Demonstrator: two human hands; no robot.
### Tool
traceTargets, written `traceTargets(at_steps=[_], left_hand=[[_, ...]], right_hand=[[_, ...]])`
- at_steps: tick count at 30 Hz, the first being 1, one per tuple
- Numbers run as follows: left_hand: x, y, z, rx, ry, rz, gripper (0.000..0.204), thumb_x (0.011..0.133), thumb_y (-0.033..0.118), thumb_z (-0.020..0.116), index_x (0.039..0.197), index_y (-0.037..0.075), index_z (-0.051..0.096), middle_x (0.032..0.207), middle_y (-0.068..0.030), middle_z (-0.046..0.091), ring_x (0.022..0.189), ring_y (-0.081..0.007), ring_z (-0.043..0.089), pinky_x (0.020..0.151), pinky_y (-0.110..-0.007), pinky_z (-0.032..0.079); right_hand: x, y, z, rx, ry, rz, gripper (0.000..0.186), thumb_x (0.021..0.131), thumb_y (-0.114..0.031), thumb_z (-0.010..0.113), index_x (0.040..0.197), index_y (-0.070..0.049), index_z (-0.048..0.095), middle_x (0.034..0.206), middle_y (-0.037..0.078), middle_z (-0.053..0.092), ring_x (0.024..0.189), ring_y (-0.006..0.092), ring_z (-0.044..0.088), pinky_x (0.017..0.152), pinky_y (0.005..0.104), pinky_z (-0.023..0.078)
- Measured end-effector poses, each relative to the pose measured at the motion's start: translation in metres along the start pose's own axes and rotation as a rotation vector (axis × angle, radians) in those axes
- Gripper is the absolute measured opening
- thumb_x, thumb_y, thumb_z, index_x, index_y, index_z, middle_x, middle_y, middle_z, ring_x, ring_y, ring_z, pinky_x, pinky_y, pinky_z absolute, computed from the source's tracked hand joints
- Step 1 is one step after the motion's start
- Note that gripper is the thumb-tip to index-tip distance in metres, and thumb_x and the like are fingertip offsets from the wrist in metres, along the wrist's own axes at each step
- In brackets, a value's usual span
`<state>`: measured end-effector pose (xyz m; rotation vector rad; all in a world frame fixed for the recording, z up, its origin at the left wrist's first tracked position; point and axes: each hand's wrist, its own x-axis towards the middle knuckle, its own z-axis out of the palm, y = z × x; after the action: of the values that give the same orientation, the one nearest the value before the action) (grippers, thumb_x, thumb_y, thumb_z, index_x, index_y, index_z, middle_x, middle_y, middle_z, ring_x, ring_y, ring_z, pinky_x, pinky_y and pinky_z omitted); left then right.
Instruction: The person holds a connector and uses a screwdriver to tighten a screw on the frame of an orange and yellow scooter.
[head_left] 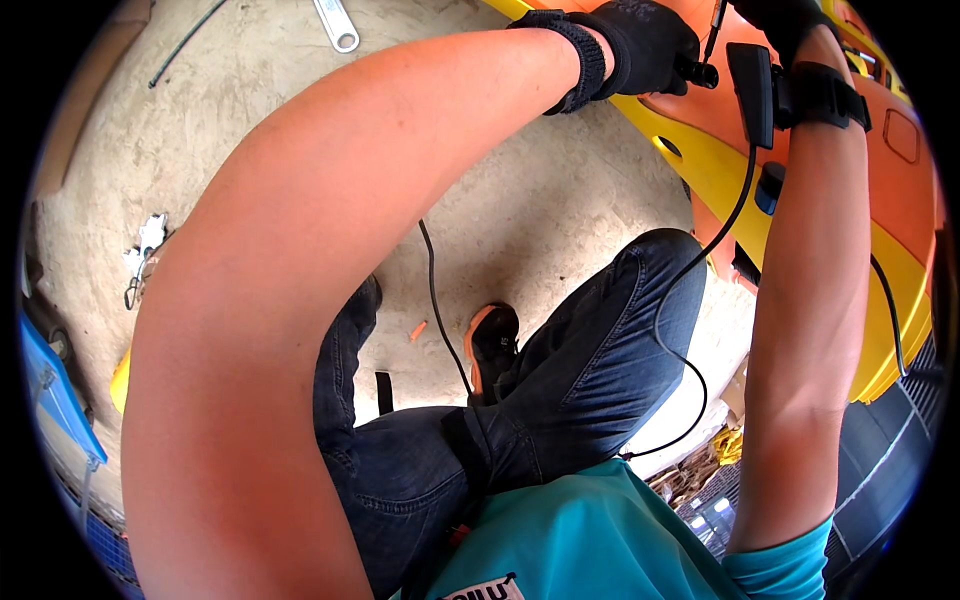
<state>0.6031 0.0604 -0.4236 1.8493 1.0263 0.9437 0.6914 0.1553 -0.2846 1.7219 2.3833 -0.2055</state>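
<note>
We see the pale, dusty floor [580, 190] spread beneath the whole scene. At upper right we find the work in hand, a large, smooth, curved orange-and-yellow body [905, 200], lying beyond the knees. Below centre we note the legs in dark-blue denim jeans [590, 330], bent at the knee, and the teal fabric shirt [570, 540] at the lower edge. We observe the left hand [650, 45], in a black glove with a black wrist strap, over the body's near edge; its fingers are curled around a short black cylinder, whose round end projects to the right. We see the right hand [785, 18], also black-gloved, beside the same body, cut by the upper rim; we cannot tell whether its fingers are open or closed. Next in size we mark the black shoe with an orange sole [495, 340] on the floor, then the flat black box [750, 95] at the right wrist, with a thin black cable [752, 170] looping down from it. At the top we note a silver metal bar with a holed, rounded end [338, 25]; smallest is an orange scrap [418, 330] near the shoe.
</note>
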Motion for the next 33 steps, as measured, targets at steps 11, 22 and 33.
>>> traceTargets(at_steps=[11,22,33], left_hand=[[-0.008,-0.015,-0.002,-0.049,0.022,-0.045,0.023,0.082,0.019,0.075,0.1,0.006,0.076,0.098,-0.0202,0.073,0.097,-0.0383,0.068,0.089,-0.044,0.053],[0.009,-0.03,0.026,0.182,0.009,-0.049,0.024,0.085,0.032,0.077,0.103,0.018,0.078,0.097,-0.01,0.074,0.095,-0.0294,0.07,0.087,-0.042,0.054],[-0.003,-0.02,0.012,0.17,0.022,0.054,0.024,0.088,0.026,0.071,0.106,0.009,0.073,0.102,-0.0154,0.072,0.1,-0.0345,0.068,0.089,-0.043,0.053]], right_hand=[[0.024,0.001,0.015,0.385,-0.177,0.171,0.031,0.102,-0.026,0.056,0.09,0.0,0.068,0.074,0.009,0.07,0.055,0.0158,0.059,0.049,0.0315,0.045],[0.017,-0.003,0.031,0.776,-0.217,-0.04,0.026,0.101,-0.015,0.053,0.124,-0.002,0.054,0.085,0.011,0.068,0.07,0.017,0.069,0.05,0.0289,0.045],[-0.015,-0.037,0.047,0.189,0.491,-0.401,0.026,0.098,-0.025,0.06,0.097,0.0,0.068,0.078,0.02,0.068,0.071,0.0355,0.068,0.065,0.0446,0.053]])
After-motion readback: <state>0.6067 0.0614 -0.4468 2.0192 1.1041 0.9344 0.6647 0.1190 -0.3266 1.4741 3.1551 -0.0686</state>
